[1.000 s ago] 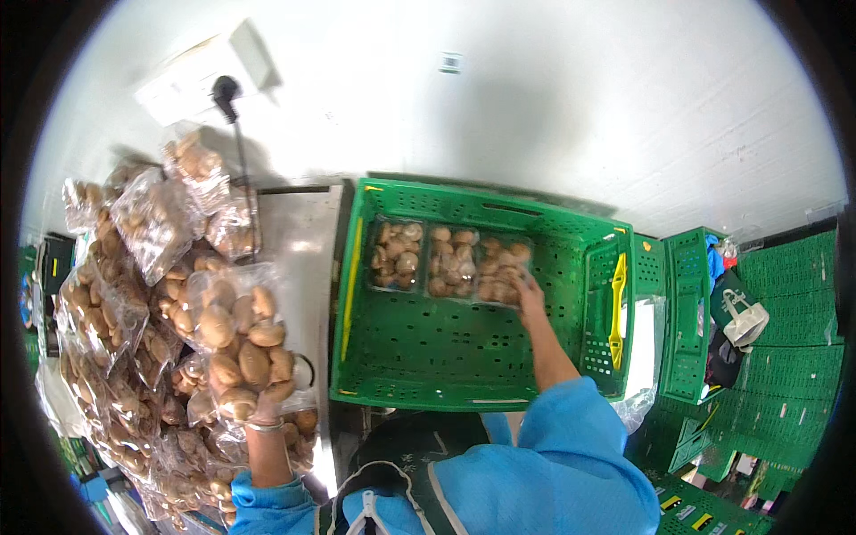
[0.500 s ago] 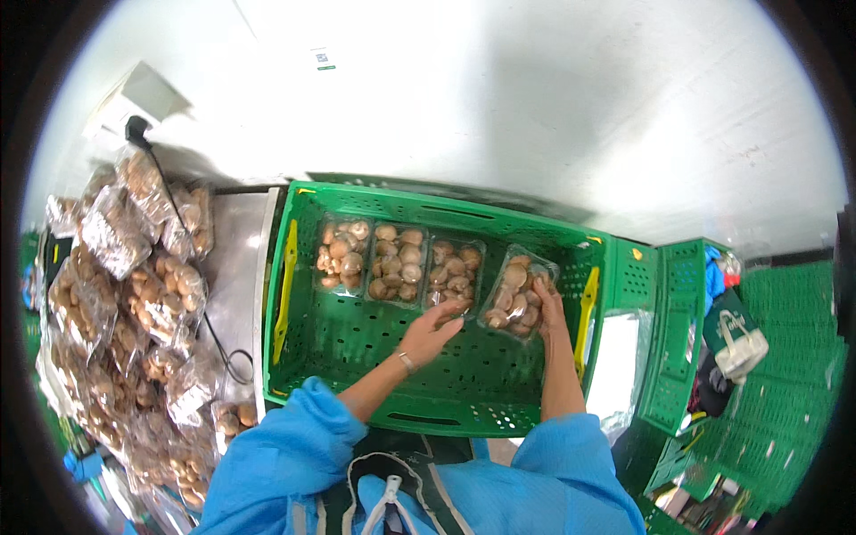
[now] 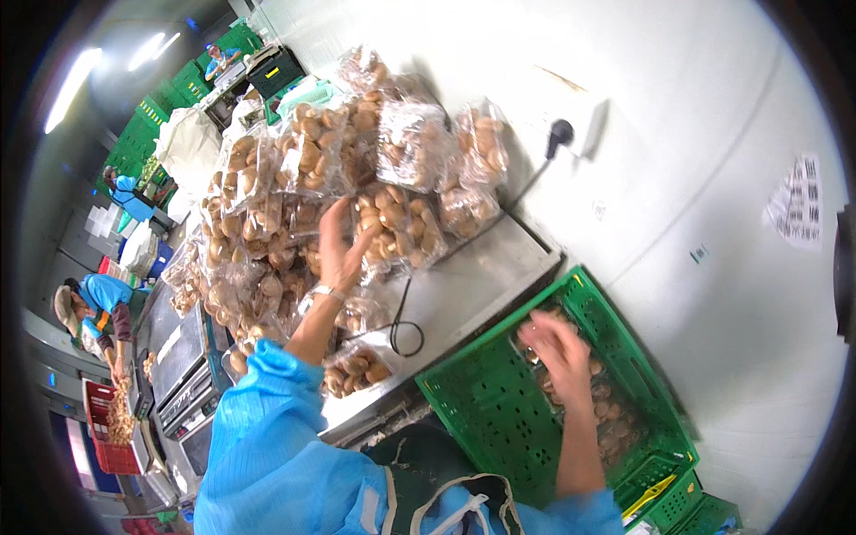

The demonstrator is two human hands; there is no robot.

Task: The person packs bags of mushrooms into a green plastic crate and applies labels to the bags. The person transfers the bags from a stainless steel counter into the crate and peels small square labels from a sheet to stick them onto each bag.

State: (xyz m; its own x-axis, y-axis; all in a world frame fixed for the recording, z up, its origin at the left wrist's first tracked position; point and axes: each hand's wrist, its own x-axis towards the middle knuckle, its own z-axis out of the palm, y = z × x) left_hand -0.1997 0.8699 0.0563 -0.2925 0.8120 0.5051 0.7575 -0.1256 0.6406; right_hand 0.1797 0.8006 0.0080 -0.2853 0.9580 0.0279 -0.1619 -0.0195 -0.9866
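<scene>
Over a heap of clear-wrapped packs of brown mushrooms (image 3: pixel 259 241), my left hand (image 3: pixel 341 254) is raised with thumb and fingers apart. It is nearest a mushroom pack (image 3: pixel 399 223) at the heap's right side; whether it touches that pack I cannot tell. My right hand (image 3: pixel 563 352), a little blurred, hovers over the green crate (image 3: pixel 504 419) with its fingers stretched out and nothing seen in them. Several mushroom packs (image 3: pixel 617 423) lie in a row along the crate's far side, partly hidden by that hand and forearm.
The heap rests on a metal table (image 3: pixel 477 281). A black cable (image 3: pixel 535 181) runs from a wall plug and loops on the tabletop. At far left, a co-worker in blue (image 3: pixel 107 294) reaches into a red crate (image 3: pixel 111 450). Two more people are farther back.
My view has swung left to the heap. My left hand has moved from the crate to the packs; my right hand has come off the pack at the row's right end.
</scene>
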